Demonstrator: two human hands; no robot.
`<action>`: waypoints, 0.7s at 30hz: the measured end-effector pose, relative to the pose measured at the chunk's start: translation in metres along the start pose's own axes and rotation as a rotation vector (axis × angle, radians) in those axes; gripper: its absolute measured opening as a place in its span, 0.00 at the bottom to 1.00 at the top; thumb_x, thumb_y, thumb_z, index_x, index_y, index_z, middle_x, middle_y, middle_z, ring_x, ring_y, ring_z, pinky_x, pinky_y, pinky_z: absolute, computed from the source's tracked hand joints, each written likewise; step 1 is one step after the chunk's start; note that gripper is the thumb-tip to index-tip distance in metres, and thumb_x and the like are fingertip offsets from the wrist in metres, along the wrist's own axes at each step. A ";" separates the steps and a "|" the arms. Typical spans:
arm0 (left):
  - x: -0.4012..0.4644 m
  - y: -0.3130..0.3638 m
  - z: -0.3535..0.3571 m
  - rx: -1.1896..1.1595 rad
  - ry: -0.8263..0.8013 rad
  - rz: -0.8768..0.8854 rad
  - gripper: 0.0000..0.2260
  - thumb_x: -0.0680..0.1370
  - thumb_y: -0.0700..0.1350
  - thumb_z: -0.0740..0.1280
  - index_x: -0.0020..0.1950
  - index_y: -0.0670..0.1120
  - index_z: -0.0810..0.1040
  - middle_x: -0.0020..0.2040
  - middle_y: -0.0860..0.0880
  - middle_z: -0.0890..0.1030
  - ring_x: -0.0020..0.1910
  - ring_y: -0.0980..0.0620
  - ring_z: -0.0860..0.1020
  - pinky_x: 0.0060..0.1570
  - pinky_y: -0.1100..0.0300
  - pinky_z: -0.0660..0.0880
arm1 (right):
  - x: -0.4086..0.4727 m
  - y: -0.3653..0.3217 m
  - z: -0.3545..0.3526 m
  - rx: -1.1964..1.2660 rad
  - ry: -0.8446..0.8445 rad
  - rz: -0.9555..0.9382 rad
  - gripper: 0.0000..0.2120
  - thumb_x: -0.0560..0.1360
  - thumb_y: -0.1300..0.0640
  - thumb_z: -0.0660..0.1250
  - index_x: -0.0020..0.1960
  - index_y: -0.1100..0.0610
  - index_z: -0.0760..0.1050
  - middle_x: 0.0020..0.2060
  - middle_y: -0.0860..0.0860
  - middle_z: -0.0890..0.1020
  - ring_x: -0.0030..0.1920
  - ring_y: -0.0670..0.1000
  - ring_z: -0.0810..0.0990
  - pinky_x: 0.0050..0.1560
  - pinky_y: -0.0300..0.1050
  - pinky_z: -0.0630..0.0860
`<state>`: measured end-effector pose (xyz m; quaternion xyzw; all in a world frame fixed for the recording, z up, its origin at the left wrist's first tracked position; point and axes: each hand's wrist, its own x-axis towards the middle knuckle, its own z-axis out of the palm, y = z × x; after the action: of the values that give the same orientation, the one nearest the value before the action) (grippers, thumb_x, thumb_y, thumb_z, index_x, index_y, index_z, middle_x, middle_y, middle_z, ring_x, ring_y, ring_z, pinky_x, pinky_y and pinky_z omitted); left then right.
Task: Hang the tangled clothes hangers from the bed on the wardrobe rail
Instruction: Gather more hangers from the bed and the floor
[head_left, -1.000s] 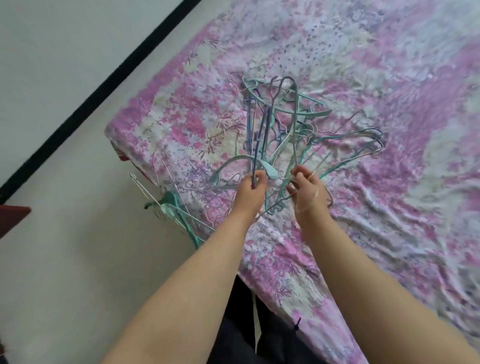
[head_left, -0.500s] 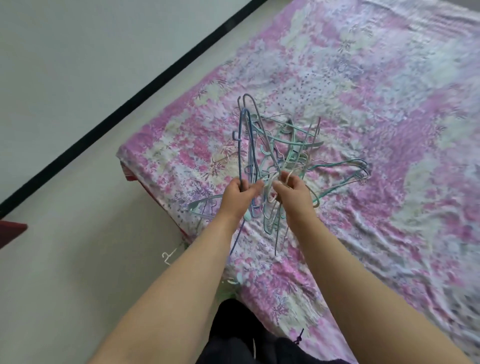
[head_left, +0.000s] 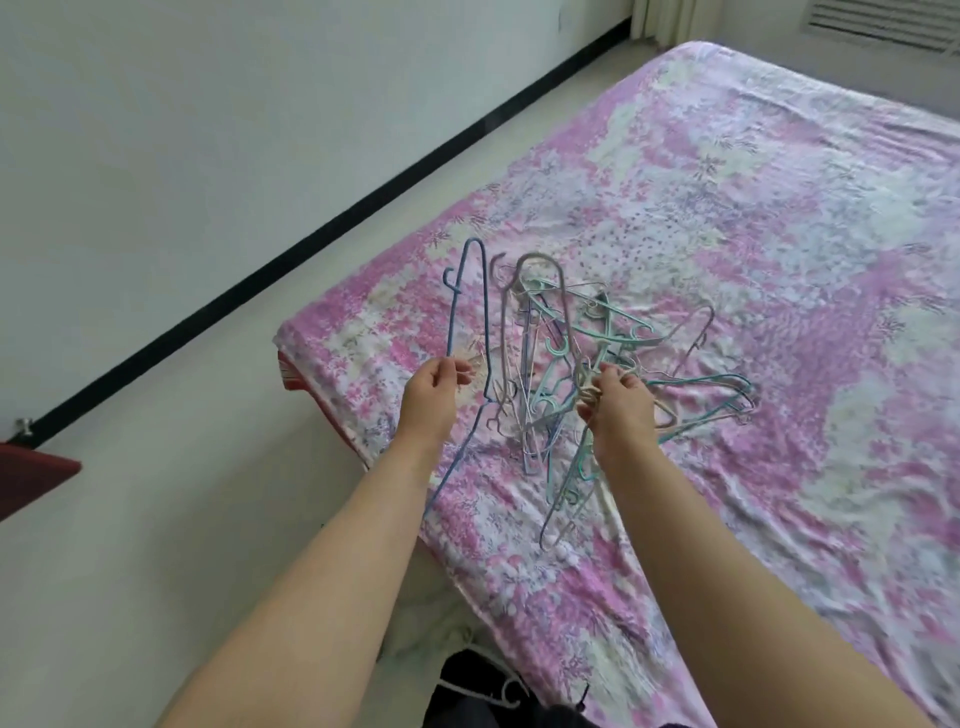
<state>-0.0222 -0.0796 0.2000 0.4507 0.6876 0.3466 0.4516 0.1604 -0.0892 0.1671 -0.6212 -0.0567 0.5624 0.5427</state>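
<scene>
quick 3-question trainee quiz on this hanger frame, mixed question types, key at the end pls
1. True or false: the left hand pinches the blue wire hanger.
2. Multiple choice: the right hand grips A) a pillow, B) the tangled bunch of hangers, C) nothing.
3. Short answer: what lies under the bunch?

Key
1. True. The fingers pinch its wire, and the hanger stands a little to the left of the bunch, though whether it is fully free cannot be told.
2. B. The fingers curl round several hangers at once.
3. The bed, covered with a pink floral sheet. No wardrobe rail is in view.
</scene>
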 end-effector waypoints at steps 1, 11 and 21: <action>-0.002 0.004 -0.002 -0.010 -0.045 -0.014 0.13 0.84 0.50 0.55 0.53 0.47 0.77 0.52 0.50 0.79 0.39 0.56 0.72 0.55 0.48 0.73 | -0.003 0.000 0.004 -0.010 -0.031 0.004 0.09 0.82 0.60 0.58 0.45 0.53 0.72 0.40 0.51 0.72 0.34 0.47 0.70 0.32 0.40 0.71; -0.010 0.019 -0.026 -0.237 -0.330 0.077 0.44 0.55 0.81 0.61 0.52 0.45 0.69 0.41 0.54 0.83 0.36 0.55 0.68 0.30 0.64 0.62 | -0.027 -0.015 0.031 0.057 -0.276 0.085 0.05 0.81 0.62 0.58 0.53 0.60 0.72 0.46 0.54 0.72 0.40 0.50 0.73 0.33 0.40 0.74; -0.021 0.027 -0.057 0.186 -0.199 0.185 0.16 0.77 0.59 0.62 0.48 0.47 0.75 0.38 0.46 0.81 0.41 0.57 0.78 0.48 0.59 0.71 | -0.039 -0.044 0.063 -0.088 -0.371 0.267 0.07 0.81 0.67 0.53 0.58 0.66 0.66 0.49 0.58 0.68 0.39 0.59 0.77 0.27 0.51 0.81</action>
<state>-0.0634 -0.0939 0.2501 0.5842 0.6240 0.2753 0.4400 0.1224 -0.0591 0.2385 -0.5321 -0.0975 0.7309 0.4161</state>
